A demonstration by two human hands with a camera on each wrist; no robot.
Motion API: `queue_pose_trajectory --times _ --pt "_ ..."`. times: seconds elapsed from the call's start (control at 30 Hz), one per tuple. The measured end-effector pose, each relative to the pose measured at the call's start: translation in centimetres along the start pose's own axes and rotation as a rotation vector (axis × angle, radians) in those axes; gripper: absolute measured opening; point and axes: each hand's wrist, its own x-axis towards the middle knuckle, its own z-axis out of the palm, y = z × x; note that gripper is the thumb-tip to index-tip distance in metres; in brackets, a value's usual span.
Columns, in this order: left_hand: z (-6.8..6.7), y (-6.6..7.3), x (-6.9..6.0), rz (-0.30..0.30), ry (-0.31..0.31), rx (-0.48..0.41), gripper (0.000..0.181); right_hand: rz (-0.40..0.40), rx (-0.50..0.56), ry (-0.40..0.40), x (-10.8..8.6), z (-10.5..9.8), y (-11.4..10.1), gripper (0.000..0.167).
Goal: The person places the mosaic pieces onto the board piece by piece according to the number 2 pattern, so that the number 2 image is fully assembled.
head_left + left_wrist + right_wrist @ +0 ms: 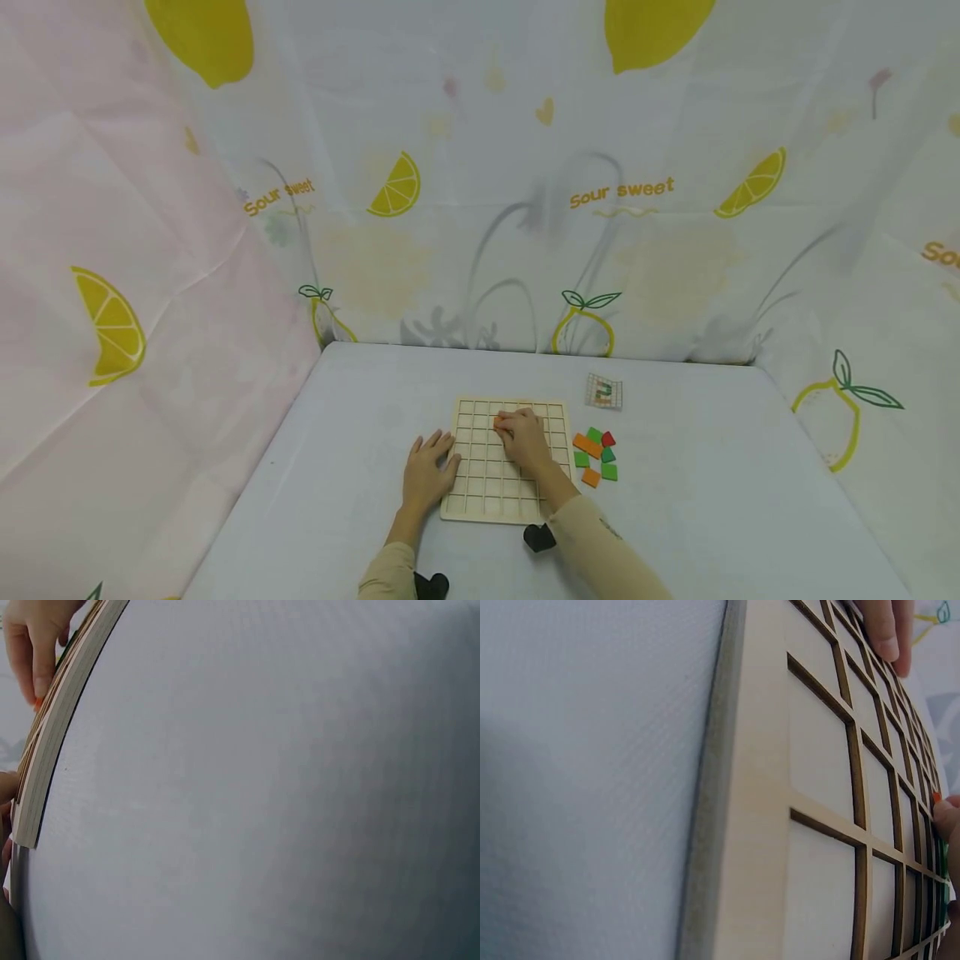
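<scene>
Fingertips of our right hand (525,440) pinch an orange piece (498,422) at the wooden grid board (480,492) beneath. Our left hand (429,472), apart from the right, rests with fingers extended at the board's left edge. Right of our right hand, we find loose coloured pieces (588,446); beyond these, a patterned card (603,392).

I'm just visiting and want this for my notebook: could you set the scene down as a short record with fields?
Right hand: pinches an orange piece at the grid board; whether it touches the board is unclear
Left hand: at the board's left edge, fingers extended
Grid board: wooden, flat on the white table
Loose pieces: green, orange and red, right of the board
Card: patterned, beyond the loose pieces
Backdrop: printed with lemons and "Sour sweet"
</scene>
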Motion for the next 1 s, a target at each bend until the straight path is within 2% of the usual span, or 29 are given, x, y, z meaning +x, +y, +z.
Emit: queue_pose_trajectory --times 0.17,0.37,0.5,0.6,0.83,0.93,1.0 --pt "0.11 -0.10 0.10 0.006 0.006 0.004 0.032 -0.010 0.005 0.038 0.17 0.27 -0.06 0.012" --pt "0.02 -0.07 0.07 0.008 0.005 0.003 0.032 -0.005 -0.008 0.022 0.34 0.59 -0.11 0.014" --pt "-0.02 0.02 0.13 0.002 0.002 -0.001 0.033 0.024 -0.025 -0.004 0.56 0.67 -0.07 0.012" --pt "-0.06 0.07 0.14 -0.003 0.005 -0.001 0.033 0.053 0.003 -0.014 0.73 0.69 -0.20 0.012" --pt "0.00 0.05 0.11 -0.006 0.002 0.007 0.033 0.124 0.060 0.011 0.83 0.68 -0.57 0.013" --pt "0.01 0.03 0.10 -0.008 0.002 0.014 0.033 0.105 0.066 0.011 0.62 0.56 -0.50 0.015" --pt "-0.01 0.03 0.12 -0.009 0.004 0.015 0.033 0.054 0.088 0.027 0.44 0.40 -0.31 0.016"
